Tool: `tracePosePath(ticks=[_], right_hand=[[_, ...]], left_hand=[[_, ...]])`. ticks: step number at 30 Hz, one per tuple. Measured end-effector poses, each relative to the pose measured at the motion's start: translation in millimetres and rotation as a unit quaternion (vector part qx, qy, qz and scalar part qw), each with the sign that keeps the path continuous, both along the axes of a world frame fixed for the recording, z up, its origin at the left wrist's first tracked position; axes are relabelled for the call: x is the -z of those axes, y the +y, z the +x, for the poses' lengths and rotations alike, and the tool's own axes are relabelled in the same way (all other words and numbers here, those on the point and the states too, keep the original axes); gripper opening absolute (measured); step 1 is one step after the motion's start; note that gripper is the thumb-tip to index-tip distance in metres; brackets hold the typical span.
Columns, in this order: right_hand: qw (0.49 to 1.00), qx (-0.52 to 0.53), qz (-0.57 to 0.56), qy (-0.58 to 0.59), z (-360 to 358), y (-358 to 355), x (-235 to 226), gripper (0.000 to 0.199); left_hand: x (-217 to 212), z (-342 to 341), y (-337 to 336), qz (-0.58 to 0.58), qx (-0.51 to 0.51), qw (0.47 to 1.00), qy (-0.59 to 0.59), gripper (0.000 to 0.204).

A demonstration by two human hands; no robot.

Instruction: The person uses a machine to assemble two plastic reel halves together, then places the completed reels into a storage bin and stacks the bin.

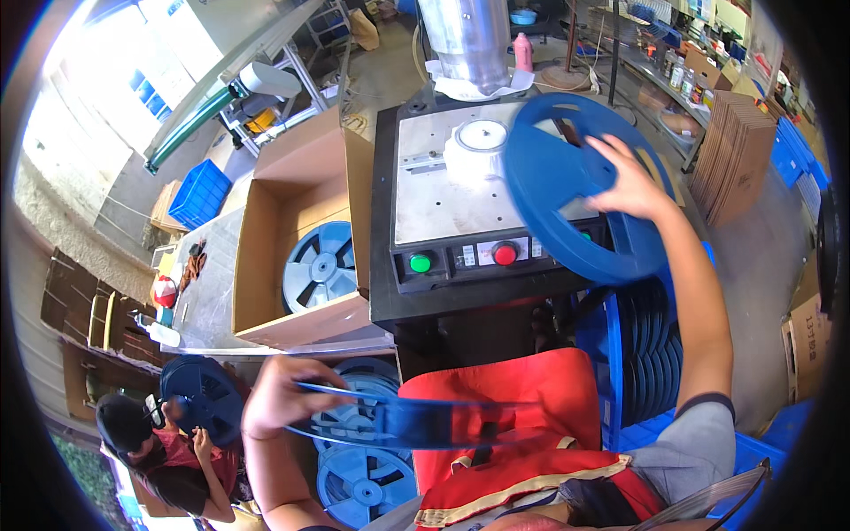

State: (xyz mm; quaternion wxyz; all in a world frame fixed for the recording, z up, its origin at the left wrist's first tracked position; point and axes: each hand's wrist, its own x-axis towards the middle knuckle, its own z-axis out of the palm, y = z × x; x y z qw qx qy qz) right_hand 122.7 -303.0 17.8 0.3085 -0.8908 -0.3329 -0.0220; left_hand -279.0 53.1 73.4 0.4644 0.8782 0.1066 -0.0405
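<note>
My right hand (627, 181) grips a large blue reel flange (551, 164) by its inner part, fingers hooked at a cut-out. This flange is tilted above the right side of the machine's metal plate (438, 212), beside a white round fixture (478, 150). My left hand (297, 394) pinches the rim of a second blue reel flange (412, 423), seen nearly edge-on and blurred in front of the red apron (505, 389). Part of the left thumb and fingers is hidden by the angle.
A cardboard box (301, 332) with blue reels stands left of the machine. More blue reels (367, 482) are stacked below it. At right, a blue crate (611, 372) holds several dark blue discs. A co-worker (159, 451) handles a reel at lower left. Green and red buttons (505, 255) line the machine's front.
</note>
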Motion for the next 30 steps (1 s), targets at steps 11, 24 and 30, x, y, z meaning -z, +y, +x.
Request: tracePosePath(ticks=[11, 24, 30], right_hand=[[0.960, -0.176, -0.216, 0.001, 91, 211, -28, 0.113], [0.949, -0.172, -0.265, -0.022, 116, 209, -11, 0.122], [0.979, -0.078, 0.012, -0.186, 69, 139, -2, 0.071]], left_hand=[[114, 82, -6, 0.265, 0.170, 0.939, -0.136, 0.031], [155, 129, -3, 0.370, 0.188, 0.893, -0.171, 0.054], [168, 142, -12, 0.436, 0.168, 0.871, -0.148, 0.053]])
